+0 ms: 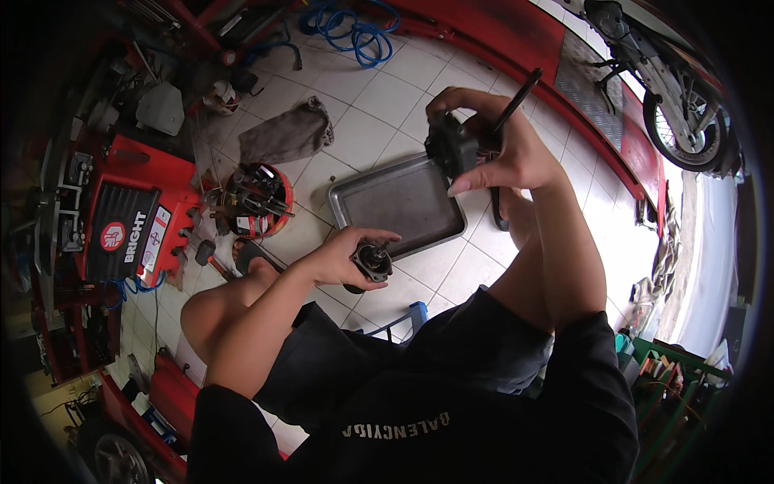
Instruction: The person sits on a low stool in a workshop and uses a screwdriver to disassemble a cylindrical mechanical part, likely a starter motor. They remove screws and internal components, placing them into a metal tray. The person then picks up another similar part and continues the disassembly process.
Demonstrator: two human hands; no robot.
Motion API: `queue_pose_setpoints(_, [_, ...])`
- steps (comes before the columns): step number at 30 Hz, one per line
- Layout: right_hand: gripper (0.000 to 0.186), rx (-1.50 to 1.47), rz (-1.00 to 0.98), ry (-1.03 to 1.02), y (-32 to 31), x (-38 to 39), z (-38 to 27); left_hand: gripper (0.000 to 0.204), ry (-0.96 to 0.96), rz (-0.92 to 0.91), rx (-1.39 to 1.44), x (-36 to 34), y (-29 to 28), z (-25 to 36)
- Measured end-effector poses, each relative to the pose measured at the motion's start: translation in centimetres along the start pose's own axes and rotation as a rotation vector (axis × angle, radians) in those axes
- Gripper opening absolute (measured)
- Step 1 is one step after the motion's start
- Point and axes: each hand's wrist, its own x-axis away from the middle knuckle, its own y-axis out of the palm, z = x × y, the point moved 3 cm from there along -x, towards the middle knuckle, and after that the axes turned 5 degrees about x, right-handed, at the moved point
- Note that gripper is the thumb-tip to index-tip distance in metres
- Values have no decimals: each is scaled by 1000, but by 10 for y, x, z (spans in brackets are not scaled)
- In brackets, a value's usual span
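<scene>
My left hand (334, 256) is closed round a dark, rounded metal part (372, 260), which has an open flanged end with a shiny shaft inside it. Raised higher on the right, my right hand (516, 149) grips a black housing-like part (451, 145) between thumb and fingers. A slim dark rod-shaped tool (520, 101) juts up and to the right from that same hand; its other end is hidden by the fingers. Below and between the two hands lies a grey metal tray (387, 206) on the tiles. The two parts are apart.
A red bucket of tools (282, 198), a grey rag (286, 133) and a hammer (208, 256) are at left, beside a red tool cabinet (133, 218). A coiled blue hose (363, 36) lies at the back. A motorcycle (685, 121) stands far right on a red platform (524, 36).
</scene>
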Motion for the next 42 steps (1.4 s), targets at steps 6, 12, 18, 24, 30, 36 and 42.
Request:
queue_pose_setpoints(6, [81, -138, 322, 290, -11, 10, 14, 81, 123, 327, -192, 5, -12, -31])
queue_pose_setpoints(12, [68, -61, 407, 273, -20, 17, 22, 77, 185, 717, -349, -11, -31, -117])
queue_pose_setpoints(18, [73, -137, 509, 340, -23, 30, 38, 68, -66, 1043, -368, -87, -59, -223])
queue_pose_setpoints(24, [77, -121, 420, 368, -19, 39, 37, 76, -90, 1056, -302, -135, -56, -297])
queue_pose_setpoints(30, [73, -184, 338, 513, -35, 38, 28, 79, -35, 1032, -439, -164, -95, -335])
queue_pose_setpoints(36, [64, -267, 372, 539, -30, 32, 46, 48, 63, 1071, -59, -198, -89, -281])
queue_pose_setpoints(42, [59, -331, 317, 527, -16, 12, 44, 36, -154, 960, -183, -208, -110, -255])
